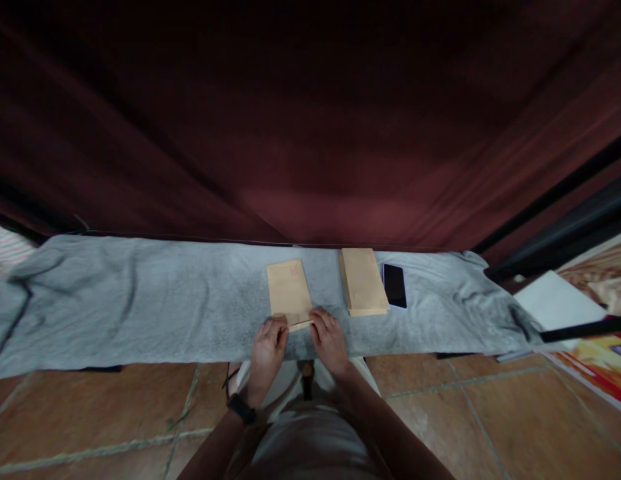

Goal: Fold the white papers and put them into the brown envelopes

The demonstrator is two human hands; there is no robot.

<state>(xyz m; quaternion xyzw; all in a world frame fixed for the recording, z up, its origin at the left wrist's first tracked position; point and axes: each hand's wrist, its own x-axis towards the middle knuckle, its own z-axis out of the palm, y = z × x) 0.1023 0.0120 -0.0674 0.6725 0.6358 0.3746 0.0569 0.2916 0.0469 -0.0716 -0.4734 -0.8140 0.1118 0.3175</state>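
Here my left hand [268, 345] is pinching the near edge of a tan paper bag [289, 292] lying flat on the gray cloth [140, 300]. My right hand [329, 340] is pressing its fingers together on the same edge. A stack of bags [363, 281] and a phone [394, 285] are sitting just right.

One head camera, looking forward and steeply down.

It looks from above the person's lap toward the far curtain [310, 133]; the desk [140, 313] runs left to right across the middle, quite near, and the floor [90, 413] fills the near edge.
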